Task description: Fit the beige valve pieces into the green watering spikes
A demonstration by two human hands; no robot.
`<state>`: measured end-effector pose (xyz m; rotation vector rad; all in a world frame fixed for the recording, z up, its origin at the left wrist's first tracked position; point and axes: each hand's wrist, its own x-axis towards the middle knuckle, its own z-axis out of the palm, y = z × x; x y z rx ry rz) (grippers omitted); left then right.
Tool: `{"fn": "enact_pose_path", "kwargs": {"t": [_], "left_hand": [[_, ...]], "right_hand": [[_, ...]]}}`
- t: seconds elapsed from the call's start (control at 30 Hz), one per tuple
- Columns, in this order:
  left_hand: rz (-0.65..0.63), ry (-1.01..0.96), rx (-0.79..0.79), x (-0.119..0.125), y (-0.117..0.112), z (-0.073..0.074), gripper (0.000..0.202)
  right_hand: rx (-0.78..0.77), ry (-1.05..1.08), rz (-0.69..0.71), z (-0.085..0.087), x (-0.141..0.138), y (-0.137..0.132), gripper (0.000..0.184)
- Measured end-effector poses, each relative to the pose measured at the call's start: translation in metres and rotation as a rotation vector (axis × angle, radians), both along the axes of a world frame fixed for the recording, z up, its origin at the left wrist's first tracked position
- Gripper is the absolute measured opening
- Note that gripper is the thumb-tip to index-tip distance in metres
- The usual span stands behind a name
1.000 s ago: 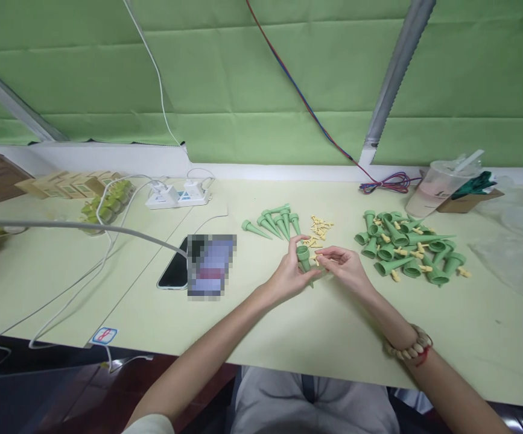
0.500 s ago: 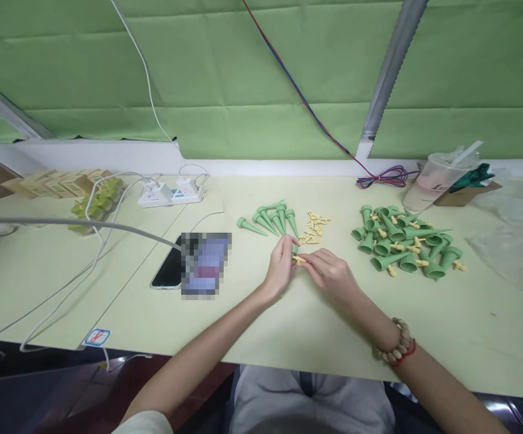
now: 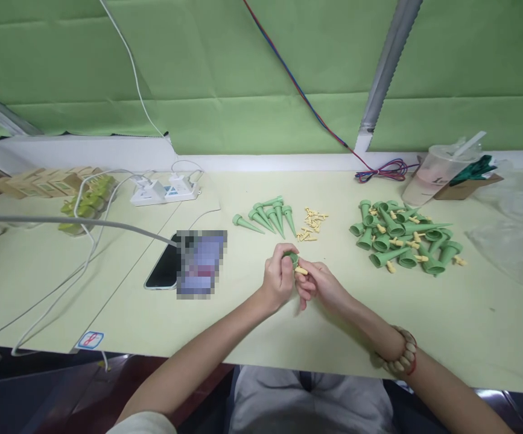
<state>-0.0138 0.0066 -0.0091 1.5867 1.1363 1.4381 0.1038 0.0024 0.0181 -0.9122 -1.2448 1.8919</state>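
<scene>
My left hand (image 3: 275, 282) is wrapped round a green plastic plant-watering spike (image 3: 291, 258), its round open end facing up toward me. A small yellow valve (image 3: 301, 271) sticks out at the spike's side, by the fingertips of my right hand (image 3: 323, 286). Thumb and forefinger of that hand pinch at the valve, while its other fingers curl beneath. How deep the valve sits is hidden. Beyond my hands lie several loose green spikes (image 3: 271, 216) and a scatter of yellow valves (image 3: 314, 220).
On the right lies a heap of green spikes with yellow valves fitted (image 3: 392, 228). Behind it stand a drink cup (image 3: 432, 175) and a small cardboard box (image 3: 468, 188); clear plastic bags (image 3: 505, 241) lie beside. Phones (image 3: 164, 265), a power strip (image 3: 166, 191) and cables are left.
Both hands have come slightly nearer to me. The spike has turned so its open end shows, and my right fingers have shifted from beside the valve to around and below it.
</scene>
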Motion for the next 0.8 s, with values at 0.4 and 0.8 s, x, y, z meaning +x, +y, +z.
{"fn": "enact_pose_path", "kwargs": {"t": [0.4, 0.8], "left_hand": [[0.036, 0.034, -0.189, 0.005, 0.013, 0.020, 0.036], [0.089, 0.322, -0.072, 0.004, 0.006, 0.017, 0.029]], "right_hand": [[1.254, -0.967, -0.010, -0.009, 0.026, 0.021, 0.034], [-0.130, 0.011, 0.080, -0.016, -0.003, 0.006, 0.050]]}}
